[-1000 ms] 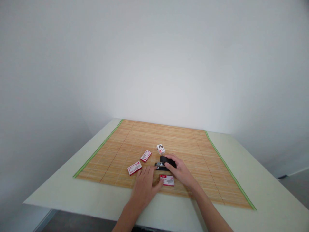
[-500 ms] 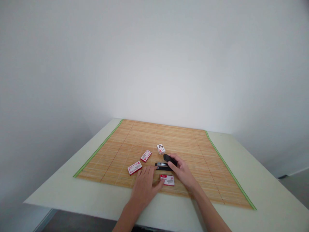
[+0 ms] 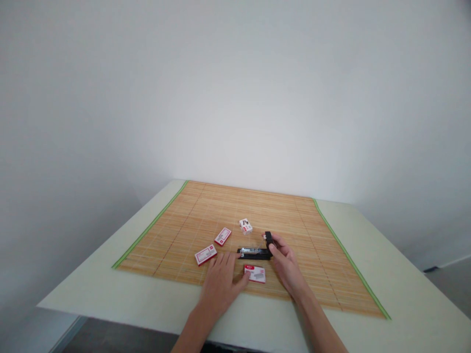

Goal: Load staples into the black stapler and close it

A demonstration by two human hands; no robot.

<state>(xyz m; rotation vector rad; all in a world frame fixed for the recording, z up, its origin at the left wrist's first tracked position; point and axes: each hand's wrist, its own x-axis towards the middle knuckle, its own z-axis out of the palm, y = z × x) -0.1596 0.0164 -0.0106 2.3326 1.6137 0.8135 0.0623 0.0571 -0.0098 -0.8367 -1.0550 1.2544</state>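
Observation:
A black stapler (image 3: 253, 254) lies on the bamboo mat with its top arm swung up steeply at the right end, baring the metal staple channel. My right hand (image 3: 286, 264) grips that raised arm between thumb and fingers. Flat on the mat, my left hand (image 3: 221, 282) has its fingers stretched out, the fingertips at the stapler's left end. Its thumb touches or nearly touches a red-and-white box (image 3: 255, 274) in front of the stapler. Just beyond the left fingers is another red-and-white box (image 3: 205, 255).
Farther back lie a third red-and-white box (image 3: 222, 236) and a small white box with a dark picture (image 3: 246, 226). The bamboo mat (image 3: 176, 250) has green edging and covers much of the white table (image 3: 84, 279). A pale wall (image 3: 235, 98) rises behind the table.
My right hand has moved slightly right, swinging the stapler's top arm farther up and back, so more of the staple channel shows. My left hand stays in place.

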